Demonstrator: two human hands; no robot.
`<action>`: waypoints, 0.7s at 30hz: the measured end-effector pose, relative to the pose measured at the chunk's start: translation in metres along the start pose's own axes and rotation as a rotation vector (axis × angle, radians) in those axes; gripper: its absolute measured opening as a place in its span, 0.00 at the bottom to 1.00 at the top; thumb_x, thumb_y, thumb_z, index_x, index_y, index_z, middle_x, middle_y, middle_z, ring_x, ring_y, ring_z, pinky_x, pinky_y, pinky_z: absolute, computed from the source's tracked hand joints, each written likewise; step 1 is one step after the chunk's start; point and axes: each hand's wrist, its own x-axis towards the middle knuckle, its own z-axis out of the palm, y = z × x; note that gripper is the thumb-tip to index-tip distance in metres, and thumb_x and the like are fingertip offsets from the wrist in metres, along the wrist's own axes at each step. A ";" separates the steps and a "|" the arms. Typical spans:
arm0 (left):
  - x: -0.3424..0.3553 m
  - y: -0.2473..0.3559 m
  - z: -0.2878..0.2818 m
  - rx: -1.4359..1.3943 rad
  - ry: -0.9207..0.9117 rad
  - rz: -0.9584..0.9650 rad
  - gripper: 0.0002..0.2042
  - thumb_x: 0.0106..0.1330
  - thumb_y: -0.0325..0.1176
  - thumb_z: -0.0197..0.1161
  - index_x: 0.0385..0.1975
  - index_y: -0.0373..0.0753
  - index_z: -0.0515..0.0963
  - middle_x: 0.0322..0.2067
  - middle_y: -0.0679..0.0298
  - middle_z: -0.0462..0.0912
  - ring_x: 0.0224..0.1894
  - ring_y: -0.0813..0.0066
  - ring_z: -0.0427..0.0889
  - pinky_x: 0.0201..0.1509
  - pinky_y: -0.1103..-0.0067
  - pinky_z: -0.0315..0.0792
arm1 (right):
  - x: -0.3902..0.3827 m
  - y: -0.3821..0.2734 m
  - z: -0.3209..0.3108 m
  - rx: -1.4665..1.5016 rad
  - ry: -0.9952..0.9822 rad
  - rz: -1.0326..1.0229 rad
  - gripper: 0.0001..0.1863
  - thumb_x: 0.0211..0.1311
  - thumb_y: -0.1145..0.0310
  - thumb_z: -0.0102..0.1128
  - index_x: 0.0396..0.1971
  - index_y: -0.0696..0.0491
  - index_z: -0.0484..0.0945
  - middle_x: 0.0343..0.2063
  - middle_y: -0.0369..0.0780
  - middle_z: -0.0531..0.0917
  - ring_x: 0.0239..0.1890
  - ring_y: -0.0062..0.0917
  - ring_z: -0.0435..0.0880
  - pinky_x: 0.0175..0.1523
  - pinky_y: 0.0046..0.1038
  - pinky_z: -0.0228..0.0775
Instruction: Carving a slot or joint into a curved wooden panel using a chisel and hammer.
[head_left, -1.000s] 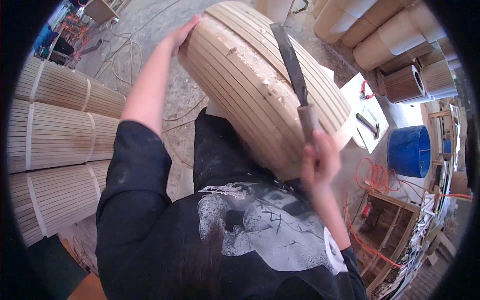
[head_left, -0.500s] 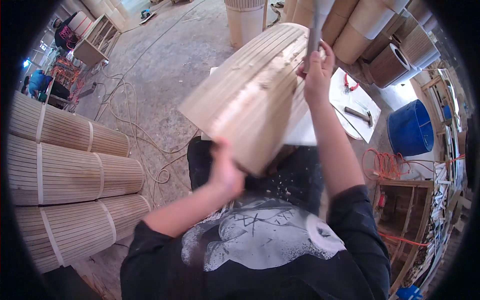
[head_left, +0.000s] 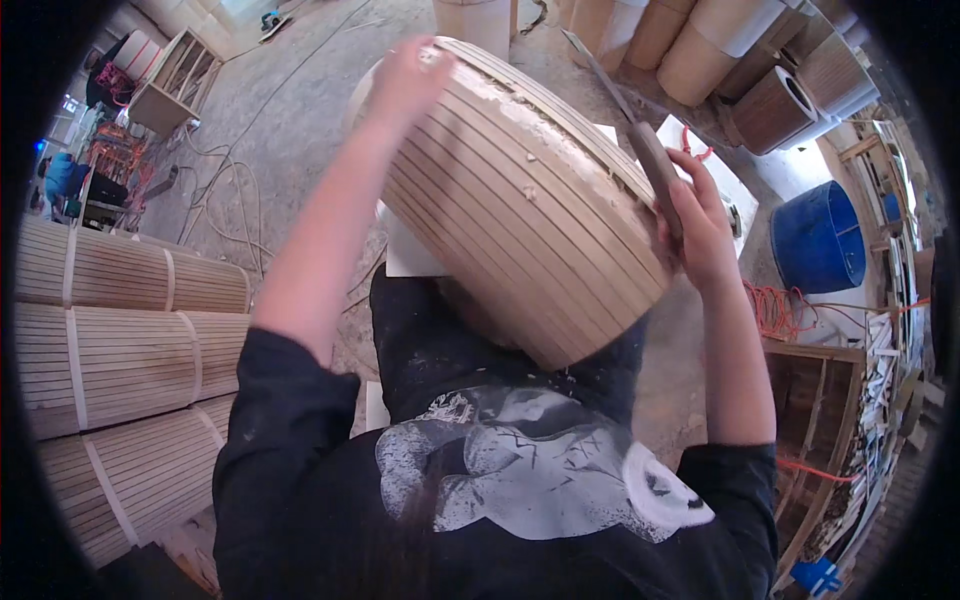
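A large slatted wooden cylinder [head_left: 530,220] lies slanted over my lap and the white board [head_left: 410,252], its far end to the left and its near end to the right. Pale wood shavings and chips lie along its upper side. My left hand [head_left: 412,80] is closed over the far left end, somewhat smeared by motion, its fingertips partly hidden. My right hand [head_left: 705,225] grips the handle of a long, narrow-bladed hand tool [head_left: 657,165], knife- or chisel-like, beside the right end of the cylinder. Its blade points up and to the left, away from me.
Red-handled pliers [head_left: 697,146] lie on the white board at right. Beyond stands a blue tub [head_left: 818,238], with orange cable [head_left: 778,312] near it. Strapped slatted bundles [head_left: 135,365] are stacked at left. More cylinders [head_left: 715,50] stand behind. A person in blue [head_left: 65,175] is far left.
The cylinder has swung round, its far end now leaning left instead of right. My left hand has moved from its near end to the far end. My right hand has lowered rightward with the tool.
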 end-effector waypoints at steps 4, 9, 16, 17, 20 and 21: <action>0.048 -0.022 0.014 0.327 -0.116 -0.318 0.28 0.68 0.56 0.53 0.61 0.45 0.75 0.61 0.52 0.77 0.64 0.52 0.75 0.67 0.62 0.67 | -0.046 -0.002 0.009 -0.352 0.019 -0.068 0.22 0.70 0.69 0.55 0.63 0.53 0.71 0.31 0.35 0.77 0.28 0.17 0.75 0.34 0.20 0.68; 0.018 0.001 -0.012 0.229 -0.147 -0.067 0.36 0.63 0.62 0.57 0.63 0.40 0.74 0.62 0.47 0.75 0.68 0.48 0.69 0.72 0.59 0.62 | -0.068 -0.013 0.031 -0.899 -0.135 -0.528 0.21 0.63 0.76 0.61 0.58 0.55 0.77 0.33 0.42 0.80 0.31 0.28 0.80 0.38 0.26 0.72; 0.040 0.000 -0.009 0.511 -0.293 -0.399 0.35 0.64 0.62 0.56 0.64 0.41 0.73 0.63 0.47 0.74 0.66 0.49 0.72 0.69 0.58 0.65 | -0.073 -0.023 0.041 -0.951 -0.142 -0.354 0.24 0.59 0.77 0.63 0.58 0.55 0.78 0.36 0.45 0.80 0.33 0.35 0.81 0.39 0.30 0.74; 0.040 -0.002 -0.010 0.511 -0.296 -0.406 0.35 0.64 0.62 0.56 0.64 0.41 0.73 0.63 0.47 0.74 0.66 0.49 0.72 0.69 0.58 0.65 | -0.074 -0.025 0.040 -0.962 -0.163 -0.355 0.25 0.58 0.78 0.63 0.58 0.55 0.79 0.36 0.46 0.80 0.33 0.35 0.81 0.39 0.29 0.74; 0.039 -0.008 -0.007 0.468 -0.300 -0.392 0.35 0.64 0.61 0.56 0.64 0.41 0.73 0.63 0.48 0.74 0.66 0.47 0.72 0.69 0.58 0.65 | -0.077 -0.032 0.040 -1.001 -0.182 -0.352 0.26 0.55 0.78 0.66 0.57 0.55 0.79 0.32 0.45 0.81 0.30 0.34 0.81 0.37 0.29 0.73; 0.038 -0.009 -0.003 0.461 -0.286 -0.389 0.35 0.64 0.61 0.56 0.64 0.41 0.73 0.63 0.48 0.74 0.66 0.48 0.72 0.69 0.59 0.65 | -0.077 -0.033 0.038 -0.949 -0.166 -0.338 0.26 0.54 0.77 0.66 0.56 0.55 0.80 0.29 0.44 0.80 0.27 0.34 0.80 0.35 0.30 0.73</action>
